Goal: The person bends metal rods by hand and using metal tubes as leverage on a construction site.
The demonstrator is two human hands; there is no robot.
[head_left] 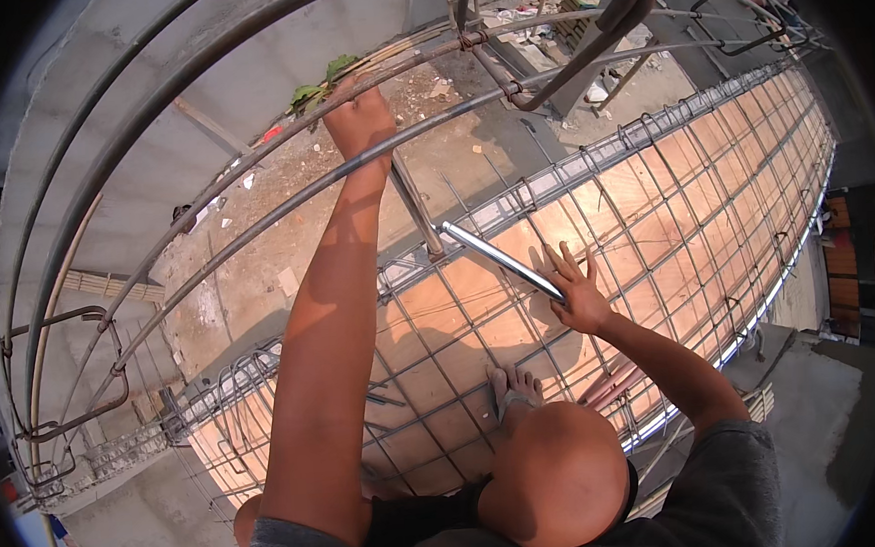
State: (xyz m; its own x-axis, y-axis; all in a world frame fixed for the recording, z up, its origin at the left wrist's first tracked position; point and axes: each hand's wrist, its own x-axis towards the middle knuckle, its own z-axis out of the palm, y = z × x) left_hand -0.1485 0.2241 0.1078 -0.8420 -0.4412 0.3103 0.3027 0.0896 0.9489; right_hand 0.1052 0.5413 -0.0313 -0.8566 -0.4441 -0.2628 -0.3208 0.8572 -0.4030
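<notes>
My left hand [360, 120] reaches far forward, its fingers closed around one of the long curved rebar rods [282, 195]. A short upright metal bar [415, 203] slants down from beside that wrist to the deck edge. My right hand [581, 295] is low over the rebar mesh [655, 230] with its fingers spread. Next to its thumb is the dark end of a shiny silver tube [502, 260]; whether the thumb presses on it cannot be told. The tube's far end points toward the upright bar.
Plywood decking [440, 308] lies under the mesh. My foot [512, 384] stands on it, below my bent knee [558, 477]. Bent rebar stirrups [631, 1] stick up ahead. Beyond the edge is a lower, rubble-strewn floor [254, 220] beside a grey wall [195, 78].
</notes>
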